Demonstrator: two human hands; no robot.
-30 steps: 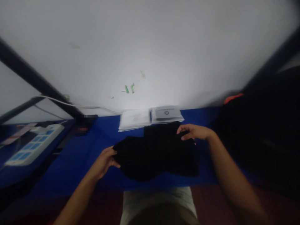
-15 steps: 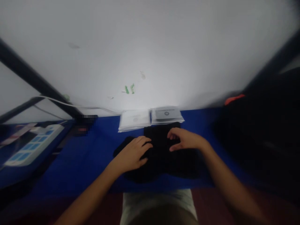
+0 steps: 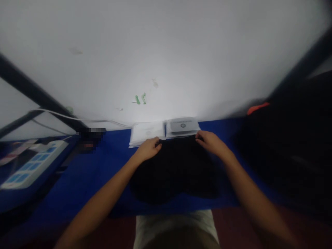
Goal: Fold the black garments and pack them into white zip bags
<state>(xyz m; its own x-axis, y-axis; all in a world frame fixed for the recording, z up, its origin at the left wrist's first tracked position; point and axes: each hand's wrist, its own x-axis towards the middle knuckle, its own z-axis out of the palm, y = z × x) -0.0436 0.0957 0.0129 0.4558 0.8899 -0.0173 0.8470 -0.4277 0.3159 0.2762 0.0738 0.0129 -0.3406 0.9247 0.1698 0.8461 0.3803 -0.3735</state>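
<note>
Because it could bunch up, we held the black garment (image 3: 176,169) on the blue table (image 3: 103,162), just before the white packets (image 3: 147,133), our left hand (image 3: 147,148) and right hand (image 3: 211,141) each pinching a far corner, likely to keep that edge straight.

A scuffed white wall (image 3: 166,45) fills the upper frame, brightest just above the blue counter (image 3: 111,152). Dark posts (image 3: 33,91) slant along both sides; dim reddish floor (image 3: 232,224) shows at the bottom.
</note>
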